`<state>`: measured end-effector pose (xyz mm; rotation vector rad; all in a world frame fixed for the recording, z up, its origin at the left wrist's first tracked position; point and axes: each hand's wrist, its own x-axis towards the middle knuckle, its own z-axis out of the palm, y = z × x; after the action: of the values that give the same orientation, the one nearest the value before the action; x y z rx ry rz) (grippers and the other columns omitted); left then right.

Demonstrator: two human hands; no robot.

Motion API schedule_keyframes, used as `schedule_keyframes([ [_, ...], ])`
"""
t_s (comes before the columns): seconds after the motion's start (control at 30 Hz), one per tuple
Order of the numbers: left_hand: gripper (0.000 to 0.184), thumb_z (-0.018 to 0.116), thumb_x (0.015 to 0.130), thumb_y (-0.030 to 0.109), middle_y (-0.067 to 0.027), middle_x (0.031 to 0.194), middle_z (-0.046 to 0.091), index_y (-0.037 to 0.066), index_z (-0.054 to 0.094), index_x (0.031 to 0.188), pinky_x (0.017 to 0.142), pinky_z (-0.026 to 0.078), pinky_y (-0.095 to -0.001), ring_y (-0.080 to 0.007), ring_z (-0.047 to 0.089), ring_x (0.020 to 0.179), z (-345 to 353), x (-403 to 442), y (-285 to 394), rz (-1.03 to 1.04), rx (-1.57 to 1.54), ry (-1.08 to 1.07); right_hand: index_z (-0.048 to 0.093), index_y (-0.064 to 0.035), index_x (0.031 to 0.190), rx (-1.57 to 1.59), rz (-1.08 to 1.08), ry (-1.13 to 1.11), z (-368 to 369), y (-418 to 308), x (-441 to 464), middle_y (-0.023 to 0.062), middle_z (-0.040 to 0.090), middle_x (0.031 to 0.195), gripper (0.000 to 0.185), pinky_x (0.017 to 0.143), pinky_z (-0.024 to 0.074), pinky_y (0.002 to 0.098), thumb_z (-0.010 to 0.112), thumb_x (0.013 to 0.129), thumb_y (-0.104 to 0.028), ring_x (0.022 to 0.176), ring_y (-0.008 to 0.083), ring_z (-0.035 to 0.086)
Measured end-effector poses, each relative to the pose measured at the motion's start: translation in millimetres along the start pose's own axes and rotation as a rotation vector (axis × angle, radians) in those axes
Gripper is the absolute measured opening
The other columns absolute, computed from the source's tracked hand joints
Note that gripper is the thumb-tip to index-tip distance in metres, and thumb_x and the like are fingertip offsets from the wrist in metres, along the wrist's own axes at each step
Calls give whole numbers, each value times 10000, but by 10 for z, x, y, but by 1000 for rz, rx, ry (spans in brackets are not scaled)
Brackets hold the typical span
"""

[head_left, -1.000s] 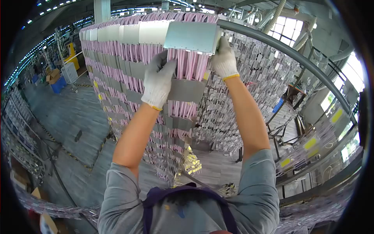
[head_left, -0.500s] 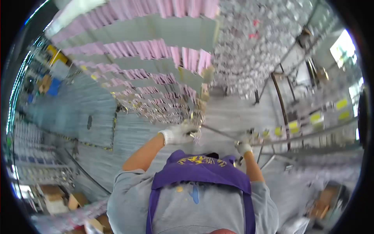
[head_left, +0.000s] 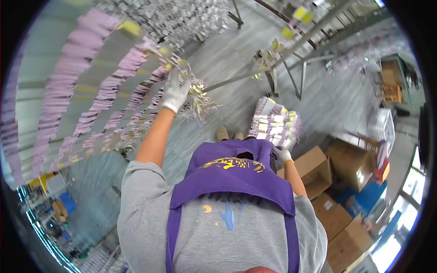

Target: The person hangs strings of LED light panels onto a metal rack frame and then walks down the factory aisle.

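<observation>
1. One grey T-shirt (head_left: 191,241), printed with a moon and a whale, lies closest, partly covered by a purple apron (head_left: 232,182) with yellow lettering and dark shoulder straps.
2. The right hand (head_left: 283,156), in a white knitted glove, is low beside the apron. It is just below the label bundle (head_left: 275,123), a stack of white labels with purplish cords. Its fingertips are partly hidden; I cannot tell whether they grip the bundle.
3. The left hand (head_left: 175,93), gloved alike, is raised further out at the edge of the hanging panel (head_left: 68,77). Its thumb stands apart from the fingers, whose tips merge with blurred tags and loose cords, so whether they are closed on anything cannot be told.
4. That panel fills the upper left, with bands of pink cords alternating with grey cards, and yellow tags along its edge.
5. Two beige shoes (head_left: 222,133) show past the apron on the grey plank-patterned floor (head_left: 218,61).
6. Open cardboard boxes (head_left: 314,170) stand to the right, near a blue bin (head_left: 369,195).
7. Farther off are a curtain of pale tags (head_left: 173,18), a metal frame (head_left: 232,81) and bright windows (head_left: 413,182).
</observation>
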<state>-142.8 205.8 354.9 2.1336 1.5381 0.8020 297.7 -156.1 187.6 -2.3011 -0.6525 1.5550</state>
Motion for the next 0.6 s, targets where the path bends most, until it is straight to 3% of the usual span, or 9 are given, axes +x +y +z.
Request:
schedule_keyframes([
  [0.03,644,660,868,262,-278,1323,506,-17,397,1386,1048,415,-435,-415,496,1247,83,-168,160,-74,49,4,680,13,1109,-39,-2,3,83,-16,-107,125,711,870,427,634,527,313,657,869,-340,695,180,658],
  [0.1,632,651,877,230,-272,1350,496,-21,394,1397,1054,415,-425,-406,495,1258,233,-513,277,-226,-134,-90,685,13,1106,-125,-101,45,216,395,-15,150,720,916,448,693,537,331,659,856,-358,743,199,683],
  [0.2,627,638,886,209,-256,1379,488,-24,386,1412,1068,405,-411,-381,493,1280,456,-851,59,-292,-132,-26,690,12,1097,-65,75,50,148,520,-292,147,727,903,460,740,538,342,653,850,-375,769,209,697],
  [0.33,620,644,878,218,-218,1400,504,-8,416,1409,1093,378,-420,-339,501,1289,373,-356,-135,30,252,-17,693,1,1098,-82,245,94,-13,987,-325,111,718,797,423,723,538,334,649,858,-345,741,209,689],
  [0.4,698,674,863,226,-210,1411,497,0,364,1446,1101,371,-405,-341,499,1288,447,7,-182,-88,361,76,695,-6,1098,-48,288,132,-95,1104,-351,109,714,791,411,715,538,332,650,860,-338,734,204,687],
  [0.43,750,675,872,262,-229,1443,453,-4,315,1472,1120,354,-401,-339,463,1325,530,151,-325,-140,213,122,697,-13,1097,-29,297,151,-151,1157,-344,106,711,784,400,708,537,330,650,861,-332,726,200,685],
  [0.53,782,668,881,295,-248,1476,402,-22,282,1483,1137,336,-409,-341,419,1362,855,5,129,-196,421,247,699,-18,1089,-4,320,153,-243,1385,-174,108,710,805,400,696,540,324,656,854,-338,710,183,680],
  [0.57,772,657,889,299,-249,1487,387,-31,285,1480,1145,323,-416,-349,399,1375,1011,-253,224,-201,326,179,699,-15,1087,-7,328,153,-252,1442,-89,110,710,814,402,692,540,319,659,851,-338,704,176,677],
  [0.6,763,647,897,304,-250,1497,372,-40,289,1477,1153,311,-422,-356,379,1388,1167,-554,272,-209,236,109,682,2,1093,35,326,146,-229,1570,60,73,677,773,384,601,526,298,668,867,-308,639,136,627],
])
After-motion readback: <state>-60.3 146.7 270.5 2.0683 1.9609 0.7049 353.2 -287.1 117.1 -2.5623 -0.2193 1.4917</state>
